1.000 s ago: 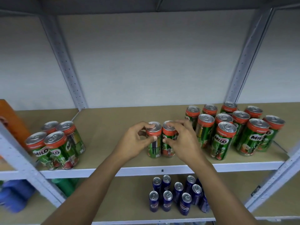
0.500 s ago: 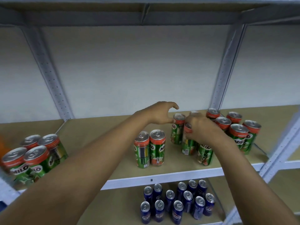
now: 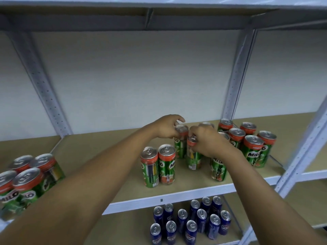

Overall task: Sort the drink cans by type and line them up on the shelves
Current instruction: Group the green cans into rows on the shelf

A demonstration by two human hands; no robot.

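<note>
Mid-frame, left hand and right hand each seemingly grasp a green can top, to carry them over to the pair.

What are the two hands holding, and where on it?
Each grips a green Milo can by its top rim: left hand the back can, right hand the front can.

Behind the hands stands a plain white wall. Two grey metal uprights with rows of small holes lean against it: one upright far to the left of the hands, the other upright just to the right and above them. A third, nearer post stands at the far right. High above the hands runs a grey metal beam.
</note>
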